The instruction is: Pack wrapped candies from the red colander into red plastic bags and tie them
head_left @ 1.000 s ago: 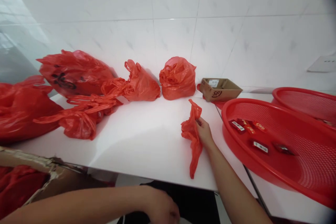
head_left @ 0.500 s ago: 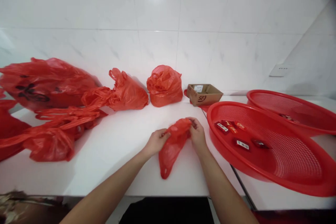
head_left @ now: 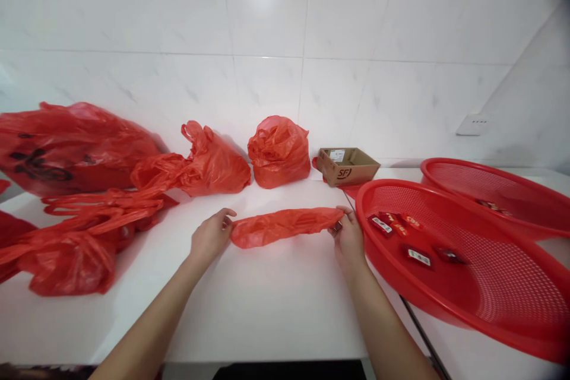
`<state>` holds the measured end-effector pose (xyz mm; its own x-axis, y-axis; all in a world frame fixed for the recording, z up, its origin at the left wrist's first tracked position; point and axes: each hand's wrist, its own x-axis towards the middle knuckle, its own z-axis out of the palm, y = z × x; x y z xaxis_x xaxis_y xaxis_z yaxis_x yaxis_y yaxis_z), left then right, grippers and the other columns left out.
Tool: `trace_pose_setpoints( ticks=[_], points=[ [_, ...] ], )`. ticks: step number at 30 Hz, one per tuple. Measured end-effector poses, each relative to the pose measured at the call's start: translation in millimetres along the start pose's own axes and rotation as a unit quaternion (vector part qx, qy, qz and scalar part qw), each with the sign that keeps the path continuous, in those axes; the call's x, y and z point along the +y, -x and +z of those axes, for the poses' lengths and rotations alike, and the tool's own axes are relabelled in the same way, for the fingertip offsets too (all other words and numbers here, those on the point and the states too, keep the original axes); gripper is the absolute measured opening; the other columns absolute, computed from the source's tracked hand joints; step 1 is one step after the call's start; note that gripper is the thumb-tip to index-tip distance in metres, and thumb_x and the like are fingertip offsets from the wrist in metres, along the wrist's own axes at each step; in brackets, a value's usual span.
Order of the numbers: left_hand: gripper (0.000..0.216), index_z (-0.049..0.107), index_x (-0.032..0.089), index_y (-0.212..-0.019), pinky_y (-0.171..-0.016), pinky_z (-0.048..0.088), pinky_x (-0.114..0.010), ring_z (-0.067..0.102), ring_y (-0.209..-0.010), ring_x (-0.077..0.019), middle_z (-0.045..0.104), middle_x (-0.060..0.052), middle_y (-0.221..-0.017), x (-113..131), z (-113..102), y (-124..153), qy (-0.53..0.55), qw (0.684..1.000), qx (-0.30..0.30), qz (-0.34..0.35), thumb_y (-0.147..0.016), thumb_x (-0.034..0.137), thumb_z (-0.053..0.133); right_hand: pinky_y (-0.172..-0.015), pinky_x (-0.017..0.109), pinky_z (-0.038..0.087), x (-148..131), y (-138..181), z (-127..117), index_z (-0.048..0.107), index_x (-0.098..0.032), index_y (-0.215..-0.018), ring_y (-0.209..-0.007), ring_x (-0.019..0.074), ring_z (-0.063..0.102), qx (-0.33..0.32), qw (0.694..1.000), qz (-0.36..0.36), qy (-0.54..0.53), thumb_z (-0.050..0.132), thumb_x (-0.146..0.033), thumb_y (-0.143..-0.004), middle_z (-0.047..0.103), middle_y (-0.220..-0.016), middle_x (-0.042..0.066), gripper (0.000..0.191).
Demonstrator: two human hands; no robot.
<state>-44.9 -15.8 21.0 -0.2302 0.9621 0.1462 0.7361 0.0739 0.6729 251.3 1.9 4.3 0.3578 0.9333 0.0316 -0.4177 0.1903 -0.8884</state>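
Observation:
A thin red plastic bag [head_left: 287, 227] is stretched sideways in a long strip just above the white table. Its left end is pinched by my left hand [head_left: 212, 234], fingers closed on the film. At the other end, my right hand [head_left: 348, 236] grips the bag between thumb and fingers, close to the rim of the near red plastic basket [head_left: 445, 291]. Inside that basket lie several small packets [head_left: 418, 256] with dark red and orange wrappers, some with white labels.
A small open cardboard box [head_left: 351, 173] stands by the tiled wall. Left of it are a bulging red bag [head_left: 279, 151] and a knotted red bag [head_left: 218, 160]. More filled red bags [head_left: 75, 148] crowd the table's left side. A second red basket [head_left: 499, 184] sits behind the near one.
My hands have moved apart, the left one leftward and the right one slightly right. The bag, which hung down between them, is now pulled out level. The view has shifted slightly.

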Motion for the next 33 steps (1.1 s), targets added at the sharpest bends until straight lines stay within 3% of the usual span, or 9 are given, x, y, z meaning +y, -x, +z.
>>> trace_pose_setpoints(
  ticks=[6, 10, 13, 15, 20, 22, 25, 30, 33],
  points=[
    [0.059, 0.048, 0.026, -0.136, -0.091, 0.041, -0.039, 0.049, -0.117, -0.0291, 0.052, -0.009, -0.133, 57, 23, 28, -0.088, 0.96, -0.013, 0.265, -0.078, 0.019, 0.057, -0.043, 0.02, 0.035, -16, 11, 37, 0.055, -0.02, -0.087, -0.047, 0.0068, 0.044, -0.107, 0.993, -0.008, 0.057, 0.068, -0.033, -0.069, 0.051, -0.062, -0.007, 0.026],
    [0.029, 0.065, 0.019, -0.108, -0.077, 0.046, -0.035, 0.062, -0.089, -0.025, 0.067, -0.009, -0.099, 78, 33, 22, 0.07, 0.978, -0.061, 0.188, -0.09, 0.031, 0.046, -0.062, 0.027, 0.051, -34, 33, 58, 0.049, -0.022, -0.096, -0.069, 0.0133, 0.061, -0.114, 0.984, -0.085, 0.11, 0.07, -0.036, -0.073, 0.057, -0.086, -0.002, 0.034],
    [0.035, 0.063, 0.015, -0.105, -0.066, 0.048, -0.03, 0.061, -0.074, -0.0203, 0.066, -0.007, -0.085, 83, 32, 17, 0.223, 0.967, -0.097, 0.082, -0.09, 0.043, 0.047, -0.071, 0.03, 0.051, -42, 60, 64, 0.051, -0.023, -0.094, -0.078, 0.0147, 0.062, -0.172, 0.944, -0.189, 0.209, 0.058, -0.034, -0.085, 0.059, -0.09, 0.001, 0.015],
    [0.034, 0.061, 0.014, -0.103, -0.061, 0.048, -0.027, 0.06, -0.069, -0.0175, 0.063, -0.004, -0.078, 84, 28, 18, 0.304, 0.943, -0.125, 0.045, -0.085, 0.043, 0.055, -0.078, 0.032, 0.048, -42, 74, 67, 0.056, -0.023, -0.095, -0.087, 0.0174, 0.061, -0.281, 0.865, -0.248, 0.334, 0.051, -0.03, -0.089, 0.063, -0.095, 0.004, 0.011],
    [0.023, 0.06, 0.015, -0.086, -0.048, 0.042, -0.018, 0.053, -0.052, -0.009, 0.057, 0.002, -0.063, 66, -3, 17, 0.458, 0.858, -0.22, -0.072, -0.074, 0.032, 0.07, -0.083, 0.043, 0.039, -40, 71, 50, 0.068, -0.019, -0.089, -0.077, 0.0248, 0.064, -0.399, 0.51, -0.197, 0.736, 0.062, -0.017, -0.074, 0.07, -0.078, 0.008, 0.016],
    [0.025, 0.06, 0.016, -0.089, -0.048, 0.045, -0.018, 0.057, -0.054, -0.0099, 0.063, 0.001, -0.069, 50, -21, 12, 0.501, 0.83, -0.205, -0.134, -0.069, 0.025, 0.072, -0.082, 0.044, 0.037, -46, 61, 34, 0.069, -0.017, -0.075, -0.068, 0.0253, 0.064, -0.402, 0.459, -0.16, 0.776, 0.064, -0.006, -0.063, 0.068, -0.066, 0.008, 0.017],
    [0.039, 0.059, 0.021, -0.107, -0.048, 0.047, -0.019, 0.061, -0.054, -0.0119, 0.067, 0.001, -0.074, 28, -40, 8, 0.5, 0.829, -0.204, -0.145, -0.069, 0.022, 0.072, -0.084, 0.045, 0.037, -68, 51, 14, 0.074, -0.019, -0.088, -0.078, 0.0291, 0.065, -0.394, 0.483, -0.135, 0.77, 0.067, -0.005, -0.061, 0.072, -0.081, 0.011, 0.031],
    [0.046, 0.061, 0.025, -0.117, -0.067, 0.056, -0.024, 0.07, -0.082, -0.0186, 0.073, -0.002, -0.093, 25, -42, 23, 0.445, 0.826, -0.321, -0.127, -0.074, 0.027, 0.075, -0.082, 0.038, 0.045, -127, 29, 0, 0.072, -0.031, -0.108, -0.091, 0.0255, 0.065, -0.402, 0.722, -0.077, 0.558, 0.068, -0.032, -0.077, 0.07, -0.107, 0.004, 0.031],
    [0.041, 0.067, 0.02, -0.109, -0.08, 0.056, -0.031, 0.068, -0.097, -0.0249, 0.072, -0.007, -0.107, 25, -35, 38, 0.453, 0.81, -0.327, -0.175, -0.071, 0.034, 0.077, -0.077, 0.036, 0.048, -152, -13, -24, 0.074, -0.027, -0.099, -0.089, 0.0239, 0.064, -0.275, 0.813, -0.096, 0.504, 0.066, -0.039, -0.078, 0.07, -0.1, 0.005, 0.026]
  ],
)
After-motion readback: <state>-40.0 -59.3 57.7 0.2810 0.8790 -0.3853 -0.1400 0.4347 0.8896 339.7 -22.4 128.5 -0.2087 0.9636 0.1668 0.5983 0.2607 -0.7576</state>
